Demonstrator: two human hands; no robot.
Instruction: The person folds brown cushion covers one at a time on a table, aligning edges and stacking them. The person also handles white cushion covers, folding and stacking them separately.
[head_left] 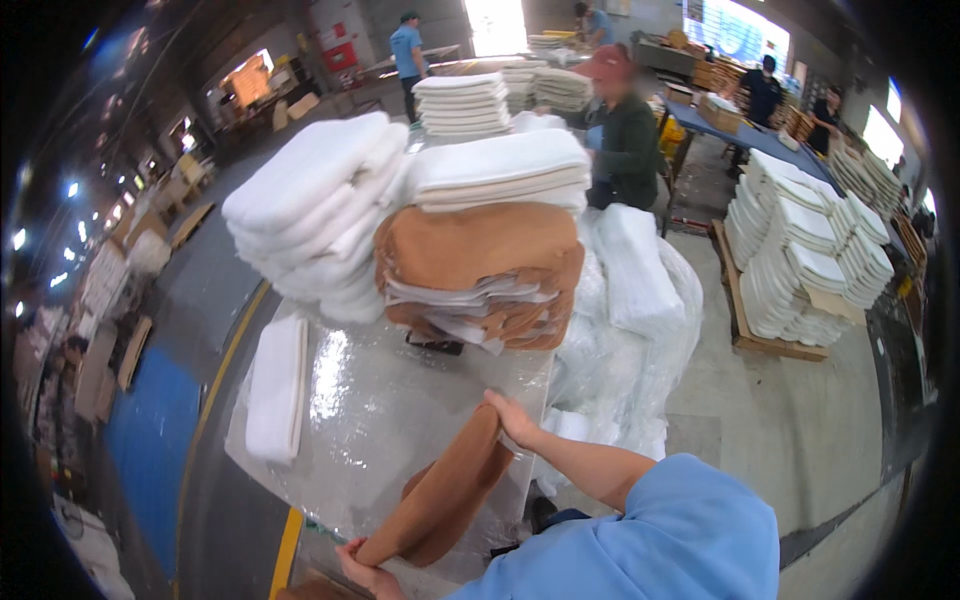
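Observation:
A brown fabric piece [440, 500] is stretched between my two hands above the near part of the plastic-covered table [350, 410]. My left hand [370, 572] grips its lower left end, and my right hand [512, 420] is closed on its upper right end. The piece bends along its length, with a lower flap hanging beneath. Beyond it stands a stack of brown pieces [480, 245] with pale layers showing between them. A thick white pad [276, 390] lies by the table's left edge.
White padding stacks [310, 200] and folded white sheets [500, 170] fill the table's far side. Plastic-wrapped white bundles [625, 360] stand at its right. A person in a red cap [625, 140] is beyond them. Farther right, white pads are piled on a wooden pallet [735, 300].

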